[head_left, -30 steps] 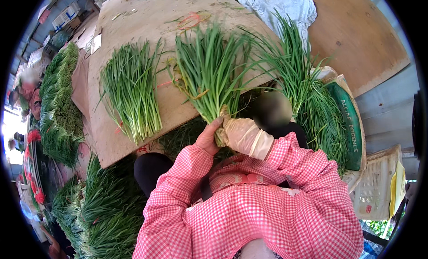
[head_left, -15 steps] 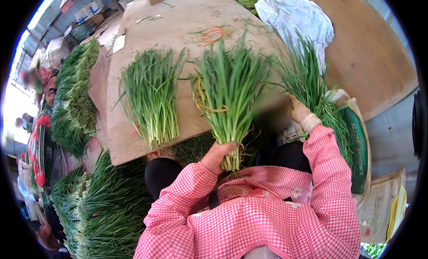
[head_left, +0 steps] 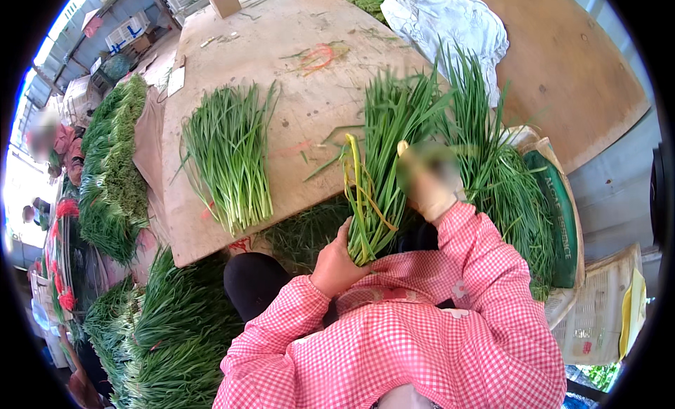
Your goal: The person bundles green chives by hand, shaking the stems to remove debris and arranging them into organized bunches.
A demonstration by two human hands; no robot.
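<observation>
My left hand [head_left: 337, 267] is closed round the pale stem ends of a bunch of garlic chives [head_left: 380, 170], held upright and leaning slightly right at the table's front edge. Yellowed leaves [head_left: 356, 166] stick out on the bunch's left side, and one crosses its front. Against the bunch's right side is my right hand [head_left: 430, 191]; a pale covering shows on one fingertip, while a blur hides most of its fingers. A second bunch of chives [head_left: 232, 159] lies on the table [head_left: 295, 113], leaves pointing away from me.
At my right, a green-and-tan sack [head_left: 552, 212] holds loose chives [head_left: 510, 198]. A white cloth [head_left: 450, 33] lies behind it. Heaps of chives [head_left: 183, 331] stand at lower left and along the left side. Red ties [head_left: 320, 57] lie on the table; another person [head_left: 67, 145] is at far left.
My right hand has come left from the loose chives to the held bunch. The bunch has turned and tilted right, and its yellow leaves now stand out more.
</observation>
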